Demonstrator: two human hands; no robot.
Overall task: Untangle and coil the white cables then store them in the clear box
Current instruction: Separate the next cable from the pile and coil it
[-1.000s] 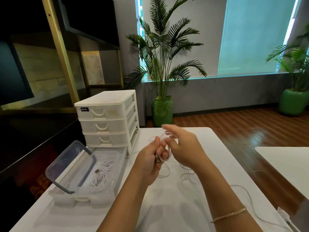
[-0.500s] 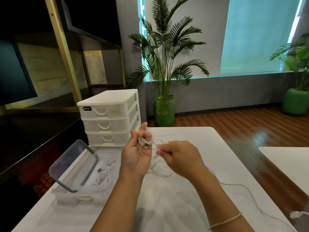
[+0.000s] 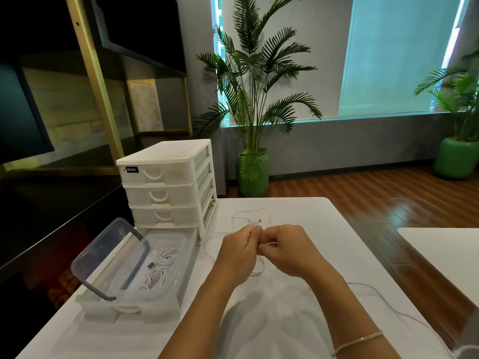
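Both hands have come down together low over the middle of the surface (image 3: 298, 211): half a second back the left hand (image 3: 239, 252) was raised with a small coil in its palm, and now its fingers are curled round a white cable (image 3: 259, 268), knuckle to knuckle with the right hand (image 3: 287, 251), which pinches the same strand. The coil itself is hidden inside the fists, so I judge the winding is partway, not finished. Loose cable trails to the lower right of the frame, slack toward the surface's right edge, and a loop with a plug lies just above the hands. At centre left the clear box (image 3: 186, 244) stands open, its lid (image 3: 108, 257) propped, two coiled cables already inside. The white drawer unit (image 3: 166, 182) sits just behind it; bare surface between hands and box leaves an easy path.
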